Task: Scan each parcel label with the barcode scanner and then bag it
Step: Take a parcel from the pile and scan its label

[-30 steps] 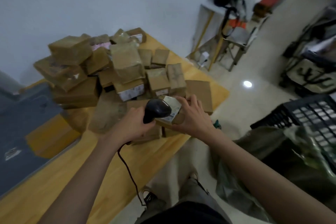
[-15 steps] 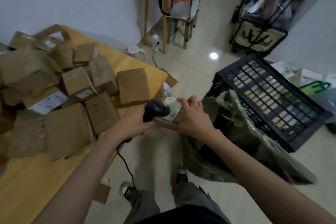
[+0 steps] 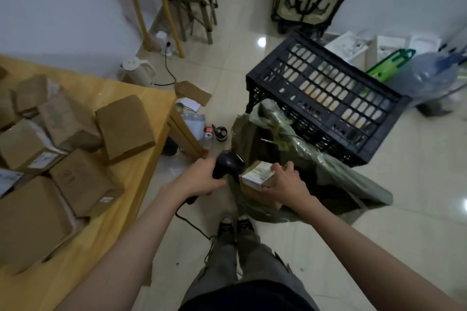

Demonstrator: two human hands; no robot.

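Note:
My left hand [image 3: 199,180] grips a black corded barcode scanner [image 3: 226,163], its head pointing at the parcel. My right hand [image 3: 286,184] holds a small brown parcel [image 3: 255,178] with a white label on top, right over the open mouth of a large green plastic bag [image 3: 316,171] on the floor. Another brown box shows inside the bag under the held parcel. Several brown cardboard parcels [image 3: 123,126] lie piled on the wooden table [image 3: 141,177] at the left.
A black plastic crate [image 3: 326,98] stands behind the bag. Bottles and scraps [image 3: 209,134] lie on the floor by the table corner. A white kettle [image 3: 137,70], stools and a folding cart [image 3: 308,0] are further back. My feet [image 3: 235,227] stand on pale tiles.
I have turned right, away from the table. Both hands carried the scanner and the parcel off the table edge and down over the green bag.

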